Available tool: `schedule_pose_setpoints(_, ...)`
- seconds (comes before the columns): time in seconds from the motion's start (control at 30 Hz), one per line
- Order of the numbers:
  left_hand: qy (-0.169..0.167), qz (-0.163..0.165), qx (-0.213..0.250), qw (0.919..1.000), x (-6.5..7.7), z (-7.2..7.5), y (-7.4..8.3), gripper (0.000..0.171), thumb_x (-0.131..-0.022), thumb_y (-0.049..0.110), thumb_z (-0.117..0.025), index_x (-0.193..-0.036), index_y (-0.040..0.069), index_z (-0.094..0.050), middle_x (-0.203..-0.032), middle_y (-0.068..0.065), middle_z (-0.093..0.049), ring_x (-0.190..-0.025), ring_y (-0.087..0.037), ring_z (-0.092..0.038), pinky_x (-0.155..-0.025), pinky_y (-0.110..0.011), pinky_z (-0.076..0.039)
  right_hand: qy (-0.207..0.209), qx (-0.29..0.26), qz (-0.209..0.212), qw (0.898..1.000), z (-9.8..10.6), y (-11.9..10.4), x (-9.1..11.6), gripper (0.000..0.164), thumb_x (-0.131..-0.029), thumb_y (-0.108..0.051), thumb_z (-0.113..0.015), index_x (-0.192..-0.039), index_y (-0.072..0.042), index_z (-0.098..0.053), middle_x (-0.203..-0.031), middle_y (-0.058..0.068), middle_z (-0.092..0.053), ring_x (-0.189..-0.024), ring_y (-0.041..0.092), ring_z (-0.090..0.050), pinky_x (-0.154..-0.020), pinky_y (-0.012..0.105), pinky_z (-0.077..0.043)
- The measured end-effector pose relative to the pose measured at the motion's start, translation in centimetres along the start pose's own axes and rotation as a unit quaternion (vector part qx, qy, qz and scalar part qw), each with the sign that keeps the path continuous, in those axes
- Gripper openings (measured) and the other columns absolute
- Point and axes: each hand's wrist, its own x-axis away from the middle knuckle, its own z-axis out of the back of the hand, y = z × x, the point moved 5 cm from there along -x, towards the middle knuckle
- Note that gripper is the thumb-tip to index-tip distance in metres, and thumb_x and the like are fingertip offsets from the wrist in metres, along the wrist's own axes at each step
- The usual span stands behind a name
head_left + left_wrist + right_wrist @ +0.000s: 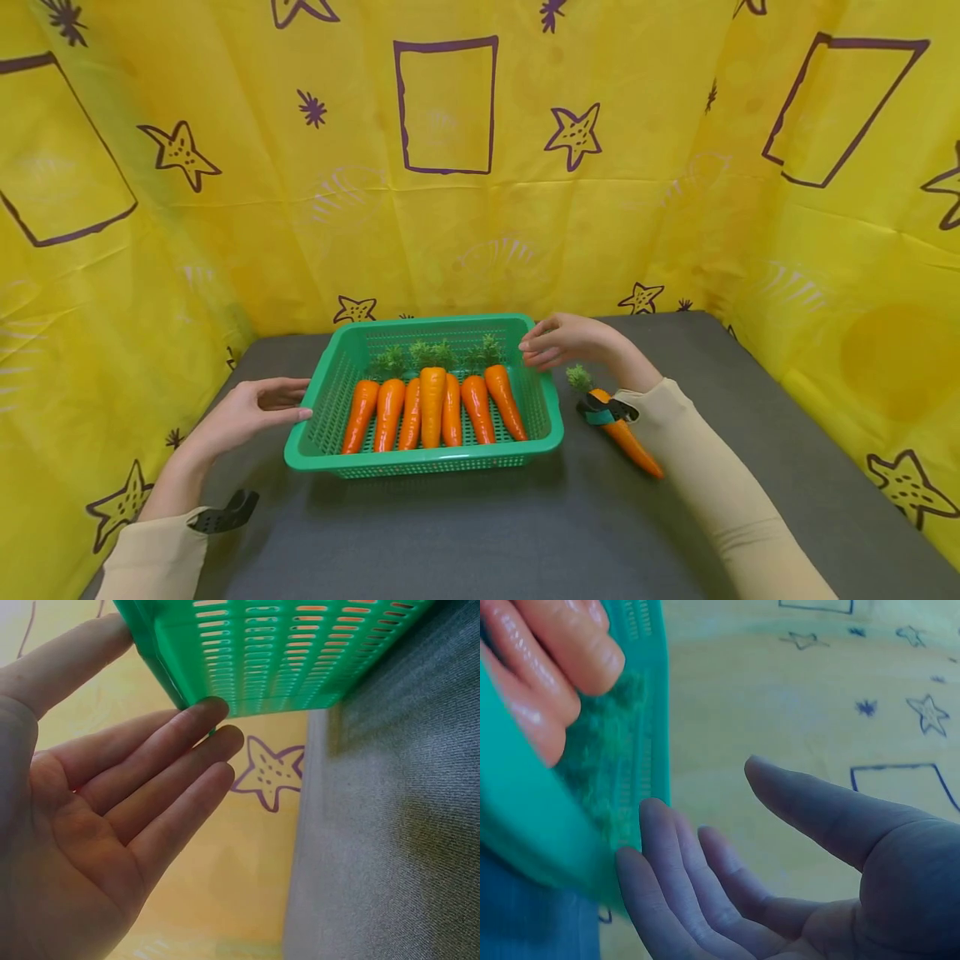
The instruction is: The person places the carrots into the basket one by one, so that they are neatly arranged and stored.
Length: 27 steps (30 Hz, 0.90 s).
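Note:
A green plastic basket (pixel 423 461) with perforated walls stands mid-table in the head view. Several orange carrots (pixel 432 408) lie in it side by side, their leafy green tops towards the back. At its left rim is my left hand (pixel 251 412), thumb tip on the rim and fingers extended along the outer side. The left wrist view shows those fingers (pixel 161 769) nearly straight, tips against the basket's edge. Beside the back right corner hovers my right hand (pixel 573 340), its fingers loosely bent and fingertips right at the rim, thumb well apart in the right wrist view.
One more carrot (pixel 636 446) lies on the dark grey table (pixel 450 533) right of the basket, partly covered by the right wrist's strap (pixel 603 408). Yellow cloth (pixel 450 217) with purple drawings hangs behind and at both sides. The left wrist wears a black strap (pixel 225 512).

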Motion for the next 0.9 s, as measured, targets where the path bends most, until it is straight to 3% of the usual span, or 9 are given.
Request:
schedule_pose_setpoints(0.4,-0.001,-0.001,-0.001,1.0,0.0,0.1,0.3,0.056,-0.084,0.034,-0.072,-0.129,0.004,-0.056,-0.118,-0.014,-0.066,-0.095,0.0,-0.065,-0.076,-0.022,-0.053,0.054,-0.036,-0.019,0.998,3.2,4.0,2.8,0.049,-0.094,-0.02,-0.061,-0.133,0.005,-0.046,-0.129,0.024,-0.056,-0.112,0.029,-0.062,-0.103,0.05,-0.04)
schedule_pose_setpoints(0.57,-0.001,0.004,-0.002,1.0,0.1,0.1,0.3,0.057,-0.084,0.035,-0.072,-0.13,0.004,-0.056,-0.118,-0.014,-0.066,-0.095,0.0,-0.065,-0.076,-0.022,-0.053,0.058,-0.051,-0.02,0.997,4.0,5.7,3.5,0.053,-0.094,-0.017,-0.06,-0.137,0.007,-0.041,-0.131,0.023,-0.055,-0.125,0.038,-0.05,-0.104,0.05,-0.039)
schedule_pose_setpoints(0.73,0.001,0.004,-0.001,1.0,0.1,0.1,0.3,0.058,-0.084,0.036,-0.072,-0.131,0.005,-0.055,-0.119,-0.014,-0.065,-0.096,0.0,-0.065,-0.076,-0.022,-0.053,0.057,-0.064,-0.018,0.996,4.6,7.1,4.0,0.057,-0.095,-0.018,-0.059,-0.139,0.009,-0.036,-0.128,0.018,-0.058,-0.123,0.034,-0.053,-0.103,0.048,-0.041)
schedule_pose_setpoints(0.9,-0.001,0.005,0.005,1.0,0.0,0.0,0.3,0.058,-0.084,0.036,-0.072,-0.131,0.006,-0.056,-0.121,-0.013,-0.064,-0.097,0.0,-0.064,-0.077,-0.022,-0.053,0.059,-0.081,-0.027,0.995,5.0,8.6,4.8,0.059,-0.096,-0.018,-0.058,-0.141,0.011,-0.032,-0.134,0.024,-0.051,-0.121,0.031,-0.055,-0.105,0.048,-0.038)
